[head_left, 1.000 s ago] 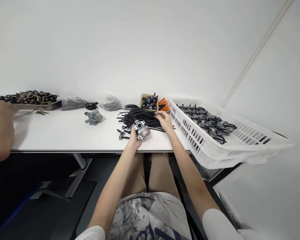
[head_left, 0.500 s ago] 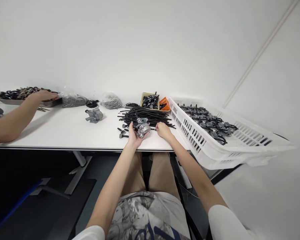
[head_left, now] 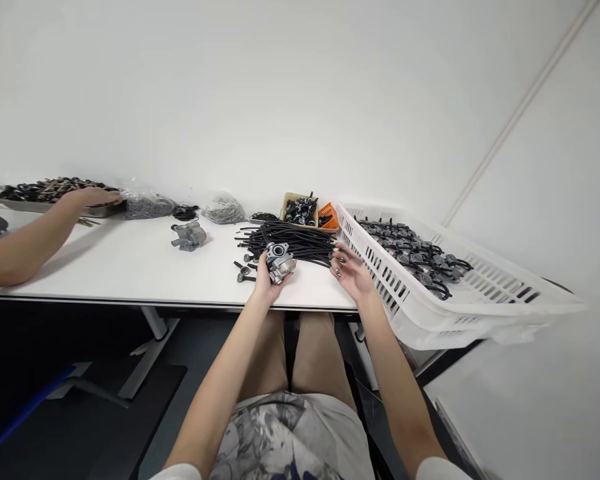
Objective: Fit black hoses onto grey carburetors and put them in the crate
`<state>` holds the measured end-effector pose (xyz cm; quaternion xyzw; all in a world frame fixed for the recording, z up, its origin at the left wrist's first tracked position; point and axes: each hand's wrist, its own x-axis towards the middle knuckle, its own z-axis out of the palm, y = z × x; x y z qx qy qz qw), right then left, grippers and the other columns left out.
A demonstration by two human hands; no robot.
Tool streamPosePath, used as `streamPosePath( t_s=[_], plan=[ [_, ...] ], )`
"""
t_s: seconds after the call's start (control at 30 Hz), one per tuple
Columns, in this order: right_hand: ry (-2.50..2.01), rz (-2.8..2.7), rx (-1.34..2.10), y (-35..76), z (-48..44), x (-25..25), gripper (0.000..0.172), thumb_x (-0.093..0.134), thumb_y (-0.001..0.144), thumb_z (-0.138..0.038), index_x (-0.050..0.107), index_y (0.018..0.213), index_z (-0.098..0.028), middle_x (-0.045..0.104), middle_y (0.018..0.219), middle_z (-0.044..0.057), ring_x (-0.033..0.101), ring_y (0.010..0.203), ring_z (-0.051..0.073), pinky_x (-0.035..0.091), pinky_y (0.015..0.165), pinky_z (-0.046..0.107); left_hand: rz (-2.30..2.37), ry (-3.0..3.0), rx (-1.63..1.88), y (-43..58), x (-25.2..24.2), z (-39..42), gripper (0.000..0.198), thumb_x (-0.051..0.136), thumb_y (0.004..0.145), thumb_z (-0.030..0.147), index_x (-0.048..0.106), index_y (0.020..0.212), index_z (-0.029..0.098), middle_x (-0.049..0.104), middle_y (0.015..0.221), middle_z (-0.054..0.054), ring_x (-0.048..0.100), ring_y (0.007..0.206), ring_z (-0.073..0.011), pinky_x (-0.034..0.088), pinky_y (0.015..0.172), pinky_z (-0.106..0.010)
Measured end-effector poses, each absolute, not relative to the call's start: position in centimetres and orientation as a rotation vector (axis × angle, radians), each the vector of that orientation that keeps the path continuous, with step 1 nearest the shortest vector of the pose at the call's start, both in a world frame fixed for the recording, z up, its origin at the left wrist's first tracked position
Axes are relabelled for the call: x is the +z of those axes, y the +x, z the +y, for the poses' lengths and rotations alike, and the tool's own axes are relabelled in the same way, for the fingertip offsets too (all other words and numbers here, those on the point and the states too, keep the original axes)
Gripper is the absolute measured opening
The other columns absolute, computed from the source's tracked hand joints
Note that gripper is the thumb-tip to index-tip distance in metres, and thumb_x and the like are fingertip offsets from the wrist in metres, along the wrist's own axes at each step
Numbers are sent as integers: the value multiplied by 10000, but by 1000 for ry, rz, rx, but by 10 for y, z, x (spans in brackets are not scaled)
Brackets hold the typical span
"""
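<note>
A grey metal carburetor (head_left: 281,265) rests in my left hand (head_left: 265,283), its round flange opening facing up. The fingers are wrapped round its side, just over the table's front part. My right hand (head_left: 353,273) is raised to the right of it, palm turned up and fingers apart, slightly blurred. I make out nothing held in it. Behind both hands lies a pile of black rubber hoses (head_left: 300,239). Several small black-and-grey capped parts (head_left: 243,273) lie left of my left hand.
A large white slatted crate (head_left: 395,293) holding rows of carburetors with hoses (head_left: 420,257) stands at the right. At the back are a yellow bin (head_left: 283,208) and an orange basket (head_left: 329,225). Another carburetor (head_left: 189,236) sits left. A co-worker's arm (head_left: 40,243) reaches towards a parts tray (head_left: 40,205).
My right hand has moved right, away from the carburetor, and its fingers have opened and turned up. The carburetor in my left hand has shifted slightly left and tilted.
</note>
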<state>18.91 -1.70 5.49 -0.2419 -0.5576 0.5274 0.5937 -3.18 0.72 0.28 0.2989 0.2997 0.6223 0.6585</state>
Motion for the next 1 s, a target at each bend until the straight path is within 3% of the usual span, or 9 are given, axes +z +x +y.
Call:
streamPosePath(
  t_s=[0.13,0.23,0.37,0.43,0.6,0.77,1.0],
  plan=[
    [-603,-1256,1077,180,-15,48,220,705,722,-406,672,852,-232,743,838,55,440,492,109,326,480,283,650,465,1447,-27,6,3,440,487,876,530,604,1144,201,733,1001,-75,724,867,-218,551,596,-275],
    [-785,-1378,947,177,-13,52,350,632,804,-535,709,864,-199,726,690,54,436,453,106,318,459,271,650,484,1442,-25,8,1,446,518,860,520,600,1163,203,735,1002,-78,726,866,-226,552,610,-288],
    [-1011,-1482,659,180,-13,69,494,539,857,-614,728,732,-175,519,382,-14,374,363,100,318,447,266,660,470,1436,-26,10,0,460,513,866,527,602,1162,186,739,943,-92,728,831,-237,531,560,-278],
    [-1107,-1523,561,182,-13,78,529,531,862,-615,702,626,-174,428,321,-30,383,339,106,328,450,270,661,462,1426,-26,11,0,437,495,882,520,607,1141,187,737,909,-85,727,798,-223,523,537,-263],
    [-1210,-1689,459,179,-13,77,463,559,865,-531,685,605,-169,575,455,9,518,410,128,381,500,268,642,442,1416,-26,14,-3,385,476,904,496,608,1110,199,732,870,-57,723,720,-193,540,542,-255],
    [-1210,-1931,691,173,-14,41,261,654,799,-404,656,651,-189,633,549,8,628,528,164,443,546,261,640,421,1419,-25,14,-3,381,476,907,495,622,1084,190,729,838,-57,721,701,-199,541,523,-257],
    [-835,-1534,998,154,-11,1,390,703,726,-558,642,839,-190,645,588,1,602,544,151,464,562,286,722,475,1466,-19,15,-3,371,494,904,486,612,1096,191,716,836,-55,704,670,-184,547,521,-262]
  ],
)
